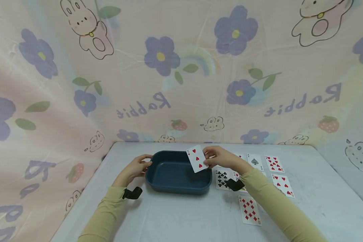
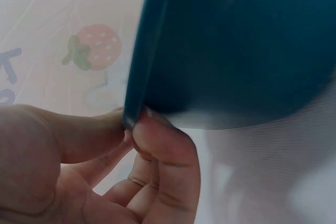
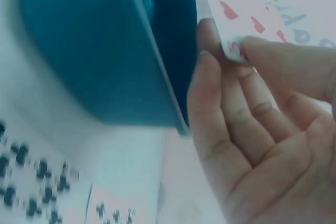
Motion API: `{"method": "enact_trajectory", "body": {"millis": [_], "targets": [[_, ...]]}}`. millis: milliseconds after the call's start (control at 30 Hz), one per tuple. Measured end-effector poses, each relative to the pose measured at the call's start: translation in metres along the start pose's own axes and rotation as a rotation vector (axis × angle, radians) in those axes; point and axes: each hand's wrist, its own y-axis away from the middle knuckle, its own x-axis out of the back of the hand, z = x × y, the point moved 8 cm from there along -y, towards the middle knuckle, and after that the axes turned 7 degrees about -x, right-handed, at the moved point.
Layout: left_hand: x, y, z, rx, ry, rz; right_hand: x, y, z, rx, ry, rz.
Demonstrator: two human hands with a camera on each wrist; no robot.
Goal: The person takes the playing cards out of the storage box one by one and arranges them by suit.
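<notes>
A dark blue basin (image 1: 178, 191) stands on the white table, its open top facing up. My left hand (image 1: 135, 170) pinches its left rim between thumb and fingers; the left wrist view shows the basin wall (image 2: 226, 51) close up beside the bent fingers (image 2: 168, 150). In my right hand (image 1: 220, 157), thumb and fingers pinch a three of hearts (image 1: 196, 159) by its edge. That card is tilted, face towards the head camera, over the basin's right end. In the right wrist view the thumb (image 3: 289, 66) lies across the card's corner.
Right of the basin, several playing cards lie face up in rows: a clubs card (image 1: 222, 179), an ace of spades (image 1: 254, 162) and hearts cards (image 1: 274, 164). Nearer lies a ten of diamonds (image 1: 249, 210). My right forearm (image 1: 272, 195) covers some. A patterned curtain (image 1: 193, 101) stands behind the table.
</notes>
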Motion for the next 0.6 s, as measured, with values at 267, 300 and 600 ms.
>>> {"method": "enact_trajectory", "body": {"millis": [267,300,600], "targets": [[-0.001,0.002,-0.004,0.007,-0.003,0.006,0.032,0.058,0.010,-0.006,0.041,0.053],[0.000,0.003,-0.004,0.008,0.000,0.007,0.038,0.068,0.012,-0.015,0.056,0.071],[0.002,0.005,-0.004,0.003,-0.018,0.019,0.078,0.148,0.050,-0.085,0.153,0.189]]}}
